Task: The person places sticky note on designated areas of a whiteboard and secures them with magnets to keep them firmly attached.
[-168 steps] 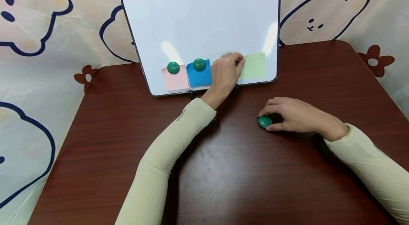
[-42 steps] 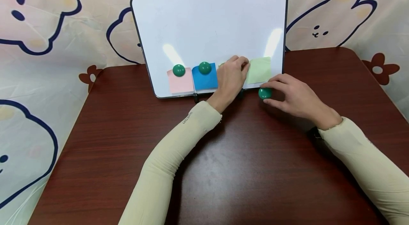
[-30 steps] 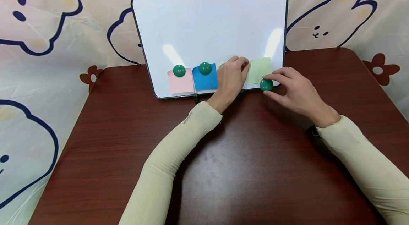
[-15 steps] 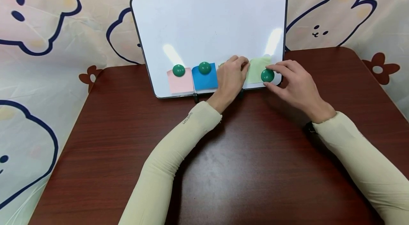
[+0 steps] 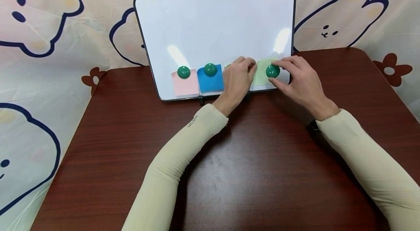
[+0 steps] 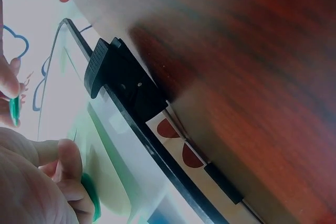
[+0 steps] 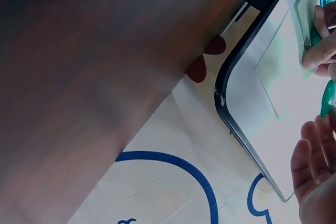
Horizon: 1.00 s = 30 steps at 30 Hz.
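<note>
In the head view, my right hand pinches a round green magnet between thumb and fingertips, over the light green sticky note at the whiteboard's lower right. My left hand is against the whiteboard, fingers curled, covering most of another note to the left. The left wrist view shows a green magnet at those fingers, on a pale green note. Further left, a pink note and a blue note each carry a green magnet.
The whiteboard leans upright on a black stand at the back of a dark brown wooden table. Behind it hangs a cloth with cartoon animals and flowers.
My right hand has lifted its green magnet from the table up to the board, then over the light green note at the right. My left hand has stayed in place on the board.
</note>
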Motion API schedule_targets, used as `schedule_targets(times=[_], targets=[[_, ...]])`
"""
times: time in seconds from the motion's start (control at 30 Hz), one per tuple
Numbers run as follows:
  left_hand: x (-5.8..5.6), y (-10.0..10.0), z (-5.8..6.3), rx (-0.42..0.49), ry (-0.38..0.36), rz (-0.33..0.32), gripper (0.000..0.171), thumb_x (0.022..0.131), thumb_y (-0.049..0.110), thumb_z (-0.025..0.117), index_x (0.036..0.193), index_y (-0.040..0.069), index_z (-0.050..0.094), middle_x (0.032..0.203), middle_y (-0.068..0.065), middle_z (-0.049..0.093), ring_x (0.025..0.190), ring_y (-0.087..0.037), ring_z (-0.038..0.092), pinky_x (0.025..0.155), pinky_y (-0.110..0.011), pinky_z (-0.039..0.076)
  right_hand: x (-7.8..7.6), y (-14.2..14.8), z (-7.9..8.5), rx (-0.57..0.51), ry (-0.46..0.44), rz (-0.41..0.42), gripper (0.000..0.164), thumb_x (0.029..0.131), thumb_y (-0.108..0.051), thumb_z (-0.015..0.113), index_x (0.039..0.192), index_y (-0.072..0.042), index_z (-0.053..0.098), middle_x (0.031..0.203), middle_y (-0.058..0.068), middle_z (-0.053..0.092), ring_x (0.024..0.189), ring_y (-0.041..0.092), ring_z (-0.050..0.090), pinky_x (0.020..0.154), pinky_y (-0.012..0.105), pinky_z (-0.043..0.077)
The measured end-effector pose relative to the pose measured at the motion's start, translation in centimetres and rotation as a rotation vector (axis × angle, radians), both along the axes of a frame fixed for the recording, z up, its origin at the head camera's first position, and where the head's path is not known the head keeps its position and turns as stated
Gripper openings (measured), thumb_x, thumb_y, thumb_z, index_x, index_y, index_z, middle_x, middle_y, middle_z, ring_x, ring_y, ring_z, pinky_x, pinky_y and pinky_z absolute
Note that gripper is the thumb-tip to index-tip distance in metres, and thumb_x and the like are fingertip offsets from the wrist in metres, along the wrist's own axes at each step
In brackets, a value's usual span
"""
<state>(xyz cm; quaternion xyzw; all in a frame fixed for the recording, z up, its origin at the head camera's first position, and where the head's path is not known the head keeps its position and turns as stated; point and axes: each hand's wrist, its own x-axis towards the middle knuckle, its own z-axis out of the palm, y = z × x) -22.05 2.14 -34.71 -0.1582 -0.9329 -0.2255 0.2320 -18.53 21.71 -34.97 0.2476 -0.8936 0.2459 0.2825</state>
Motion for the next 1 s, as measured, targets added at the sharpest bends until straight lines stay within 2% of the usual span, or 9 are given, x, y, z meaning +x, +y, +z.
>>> schedule_targets(times=[0.47, 1.0], targets=[[0.0, 0.0, 0.0, 0.004, 0.006, -0.003, 0.019, 0.098, 0.032, 0.064, 0.104, 0.019, 0.077, 0.099, 0.004, 0.075, 0.084, -0.01, 0.071, 0.071, -0.025, 0.055, -1.0, -0.6, 0.2, -0.006, -0.005, -0.02, 0.046, 0.079, -0.018, 0.085, 0.121, -0.006, 0.069, 0.114, 0.016, 0.064, 0.108, 0.03, 0.058, 0.091, 0.048, 0.051], [0.0, -0.1, -0.1, 0.0, 0.023, -0.008, 0.018, 0.098, 0.032, 0.064, 0.102, 0.019, 0.077, 0.097, 0.005, 0.075, 0.083, -0.009, 0.071, 0.069, -0.025, 0.055, -2.1, -1.2, 0.2, -0.03, -0.069, -0.038, 0.046, 0.081, -0.021, 0.084, 0.122, -0.007, 0.069, 0.117, 0.016, 0.063, 0.111, 0.03, 0.057, 0.094, 0.049, 0.05]])
